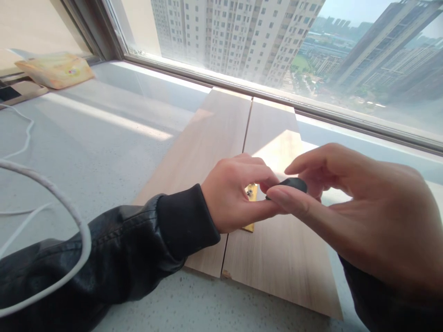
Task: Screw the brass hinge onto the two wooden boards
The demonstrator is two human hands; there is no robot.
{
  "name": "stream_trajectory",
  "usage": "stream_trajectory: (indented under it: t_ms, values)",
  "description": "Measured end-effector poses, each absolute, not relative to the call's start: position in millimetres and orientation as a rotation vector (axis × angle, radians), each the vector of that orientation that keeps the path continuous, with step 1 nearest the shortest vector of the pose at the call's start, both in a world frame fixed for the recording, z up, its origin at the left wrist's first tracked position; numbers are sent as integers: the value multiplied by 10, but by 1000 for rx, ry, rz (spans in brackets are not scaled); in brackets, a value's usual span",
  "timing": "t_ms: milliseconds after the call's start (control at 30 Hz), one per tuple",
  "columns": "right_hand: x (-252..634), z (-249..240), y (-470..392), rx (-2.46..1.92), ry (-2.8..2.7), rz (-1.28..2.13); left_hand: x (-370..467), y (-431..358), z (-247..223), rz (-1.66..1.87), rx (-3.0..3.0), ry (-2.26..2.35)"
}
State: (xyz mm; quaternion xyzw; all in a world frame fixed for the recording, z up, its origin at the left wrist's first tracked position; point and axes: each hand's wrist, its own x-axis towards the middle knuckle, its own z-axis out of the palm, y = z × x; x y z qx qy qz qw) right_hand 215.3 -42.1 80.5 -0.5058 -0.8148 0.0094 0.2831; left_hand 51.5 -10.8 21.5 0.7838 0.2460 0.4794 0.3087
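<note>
My right hand (360,212) grips a rounded black tool handle (293,184) between thumb and fingers; its working end is out of sight. Close against it, my left hand (238,191) is closed in a pinch at the handle's left end, and what those fingertips hold is hidden. Beneath my left hand lies a brass-coloured hinge (249,228), partly covered, with small metal screws (249,192) showing on it. It rests by the narrow gap between two pale wooden boards, the left board (207,138) and the right board (280,258), which lie side by side.
The boards lie on a speckled white sill (114,110) and reach the window frame (194,79). A white cable (78,212) loops across my left sleeve. A yellowish soft pack (57,71) sits at the far left, beside a dark object (9,93).
</note>
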Motion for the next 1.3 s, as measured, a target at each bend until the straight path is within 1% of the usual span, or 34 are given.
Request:
stream_trajectory:
  t_ms: [100, 133, 200, 333, 433, 500, 600, 700, 833, 933, 1033, 1133, 1300]
  values:
    - [2268, 889, -414, -1217, -2270, 489, 509, -89, 219, 1192, 2067, 540]
    - [2303, 906, -413, -1180, -2307, 590, 507, -77, 221, 1141, 2070, 499]
    - [2357, 914, -414, -1137, -2357, 667, 505, -52, 225, 1047, 2075, 419]
    - [2401, 865, -427, -1173, -2368, 641, 505, -13, 210, 979, 2046, 290]
    - [2385, 837, -438, -1232, -2373, 549, 506, -7, 195, 962, 2028, 230]
    - [2353, 826, -433, -1255, -2358, 401, 505, -17, 198, 994, 2024, 294]
    - [2289, 800, -396, -1301, -2273, 101, 508, -45, 214, 1104, 2012, 534]
    - [2223, 779, -354, -1295, -2248, -27, 516, -72, 214, 1202, 2058, 681]
    - [2186, 795, -350, -1295, -2308, 17, 518, -86, 194, 1231, 2127, 690]
    - [2242, 825, -379, -1269, -2281, 210, 509, -79, 198, 1233, 2123, 639]
    - [2327, 853, -407, -1169, -2252, 482, 508, -60, 210, 1095, 2091, 484]
    - [2373, 855, -412, -1039, -2353, 666, 517, -29, 218, 901, 2026, 324]
    - [2370, 819, -432, -1096, -2308, 695, 466, 45, 276, 719, 2015, 184]
